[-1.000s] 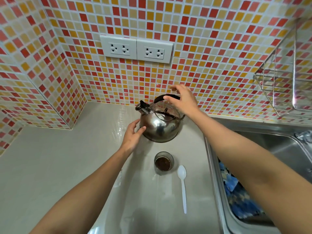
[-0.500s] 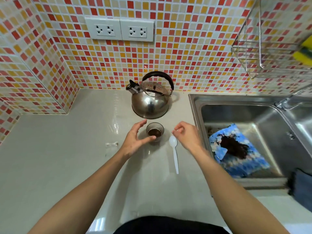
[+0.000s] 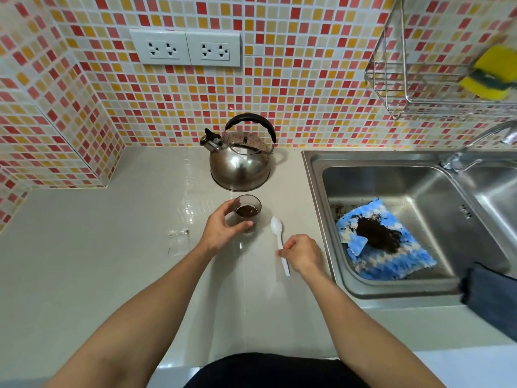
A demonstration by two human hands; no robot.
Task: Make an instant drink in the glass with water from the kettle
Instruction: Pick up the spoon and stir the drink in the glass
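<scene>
While the left hand (image 3: 221, 233) curls its fingers around the glass (image 3: 247, 213) of brown powder at centre frame, the right hand (image 3: 303, 253) pinches the white spoon (image 3: 279, 242) lying on the surface (image 3: 84, 275). Just above stands the kettle (image 3: 240, 161).

Surface: pale countertop (image 3: 84, 275), sink set in at right
Back: steel kettle (image 3: 240, 163)
Middle: glass (image 3: 247, 212) of dark powder; white plastic spoon (image 3: 277, 233) just right
Left: empty clear sachet (image 3: 178, 242)
</scene>
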